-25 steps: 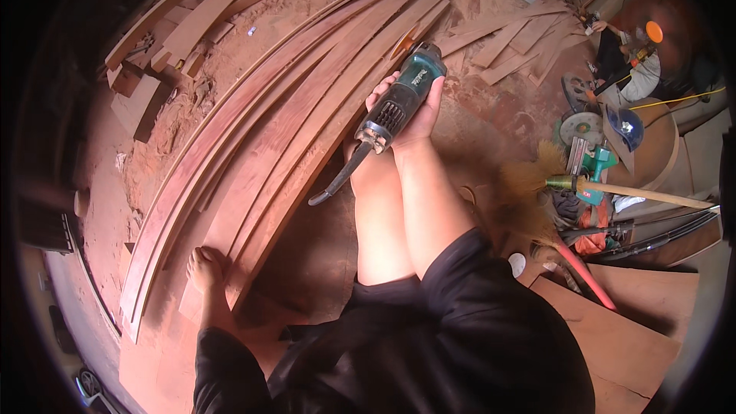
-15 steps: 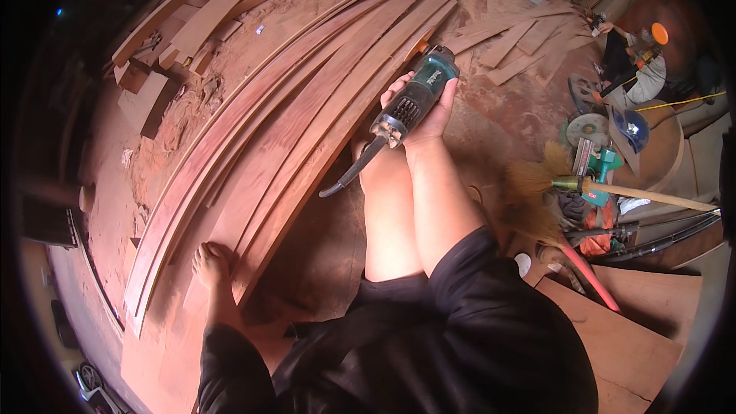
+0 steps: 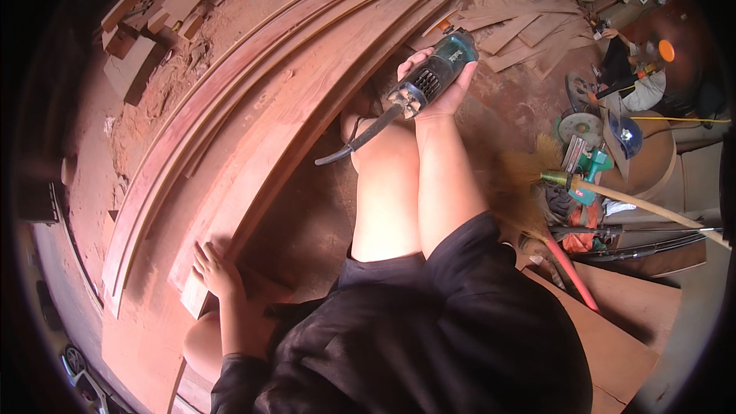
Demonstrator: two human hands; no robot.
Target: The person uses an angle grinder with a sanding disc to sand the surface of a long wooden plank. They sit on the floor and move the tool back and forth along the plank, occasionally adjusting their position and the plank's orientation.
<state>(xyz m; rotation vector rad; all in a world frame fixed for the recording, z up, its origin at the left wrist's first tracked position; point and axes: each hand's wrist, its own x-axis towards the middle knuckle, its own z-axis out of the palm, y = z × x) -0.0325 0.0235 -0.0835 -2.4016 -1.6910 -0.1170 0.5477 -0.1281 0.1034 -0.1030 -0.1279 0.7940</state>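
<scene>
Two hands busy: right hand (image 3: pixel 441 80) wrapped around the teal grinder (image 3: pixel 433 77) at one o'clock, left hand (image 3: pixel 215 268) spread flat on the curved plank (image 3: pixel 284 119) at eight.

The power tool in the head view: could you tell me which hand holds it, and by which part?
The right hand grips the teal and black power tool around its body; the left hand only rests on a reddish plank.

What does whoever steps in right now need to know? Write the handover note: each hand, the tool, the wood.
Right hand: gripped around the teal and black power tool, held at the right edge of the long curved reddish boards; its black cord hangs over the knee.
Left hand: flat on the near end of the boards, steadying them.
Done: sawdust lies left of the boards.
Left: whether the tool touches the wood cannot be seen; check the board edge.
</scene>
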